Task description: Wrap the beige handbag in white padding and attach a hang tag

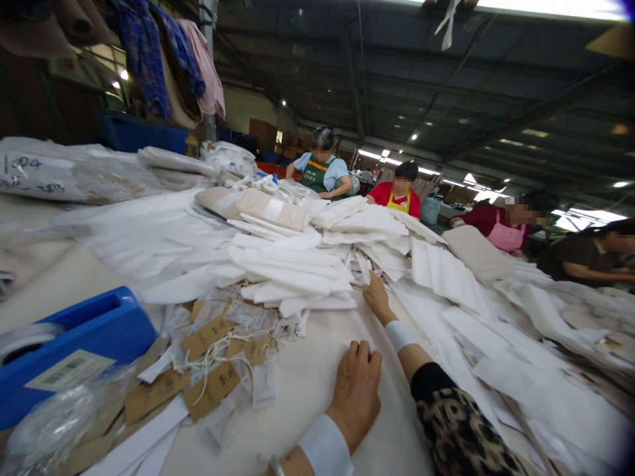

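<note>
My right hand (378,299) reaches forward, fingers closed at a bunch of narrow white strips (358,262) between stacks of white sheets. It seems to pinch a strip, though the fingertips are partly hidden. Nearer to me, my left hand (354,391) rests on the pale table surface (317,357) with its fingers curled in; nothing shows in it. To its left lies a heap of brown cardboard tags (211,390) with white strings and small clear packets (262,383). A stack of folded white sheets (292,264) lies just beyond both hands.
A blue tape dispenser (114,324) stands at left, with crumpled clear plastic (59,423) before it. Beige folded pieces (268,209) lie on the far stacks, another beige piece (479,251) at right. White sheets (526,363) spread rightward. Several people work across the table.
</note>
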Demonstrator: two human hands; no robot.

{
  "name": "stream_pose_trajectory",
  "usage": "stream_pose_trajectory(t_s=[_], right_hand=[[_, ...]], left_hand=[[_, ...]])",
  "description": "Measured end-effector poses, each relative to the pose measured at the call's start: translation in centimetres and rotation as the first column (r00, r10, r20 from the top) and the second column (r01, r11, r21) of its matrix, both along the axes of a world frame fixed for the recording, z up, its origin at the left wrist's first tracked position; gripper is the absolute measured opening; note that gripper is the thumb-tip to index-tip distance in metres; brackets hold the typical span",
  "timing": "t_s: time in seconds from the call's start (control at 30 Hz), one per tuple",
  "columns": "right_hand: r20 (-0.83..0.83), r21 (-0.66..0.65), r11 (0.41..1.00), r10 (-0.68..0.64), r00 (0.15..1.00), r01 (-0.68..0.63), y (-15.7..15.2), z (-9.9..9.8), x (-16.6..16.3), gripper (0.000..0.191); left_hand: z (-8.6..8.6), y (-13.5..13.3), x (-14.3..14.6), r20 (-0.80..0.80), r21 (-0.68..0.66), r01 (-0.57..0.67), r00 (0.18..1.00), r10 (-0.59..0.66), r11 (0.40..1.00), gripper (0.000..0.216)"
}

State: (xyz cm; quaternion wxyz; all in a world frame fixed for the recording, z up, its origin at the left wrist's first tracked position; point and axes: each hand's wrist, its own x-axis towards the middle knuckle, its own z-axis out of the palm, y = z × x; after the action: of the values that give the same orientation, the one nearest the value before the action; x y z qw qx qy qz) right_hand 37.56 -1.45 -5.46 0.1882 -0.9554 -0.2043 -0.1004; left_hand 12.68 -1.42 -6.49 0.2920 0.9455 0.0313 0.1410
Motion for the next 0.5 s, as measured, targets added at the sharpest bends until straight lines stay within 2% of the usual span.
stream_pose_trajectory(t_s=[0.1, 0.23, 0.5], right_hand=[[0.015, 0.017, 1.000, -0.010, 1.000, 0.010, -1.4, 0.5, 0.3, 0.050], [0.018, 0.024, 0.995, -0.093, 0.996, 0.092, -2.8, 0.8, -0.3, 0.047], [0.033, 0.014, 0.979, -0.205, 0.978, 0.205, -2.1, -1.4, -3.3, 0.050]], left_hand=[[0.1, 0.1, 0.0, -0.001, -0.001, 0.001, 1.000, -0.001, 1.000, 0.040], [0.1, 0.2, -0.1, 0.017, -0.010, -0.002, 1.000, 0.002, 1.000, 0.040], [-0.1, -0.1, 0.1, 0.016, -0.002, -0.005, 1.000, 0.006, 1.000, 0.042]])
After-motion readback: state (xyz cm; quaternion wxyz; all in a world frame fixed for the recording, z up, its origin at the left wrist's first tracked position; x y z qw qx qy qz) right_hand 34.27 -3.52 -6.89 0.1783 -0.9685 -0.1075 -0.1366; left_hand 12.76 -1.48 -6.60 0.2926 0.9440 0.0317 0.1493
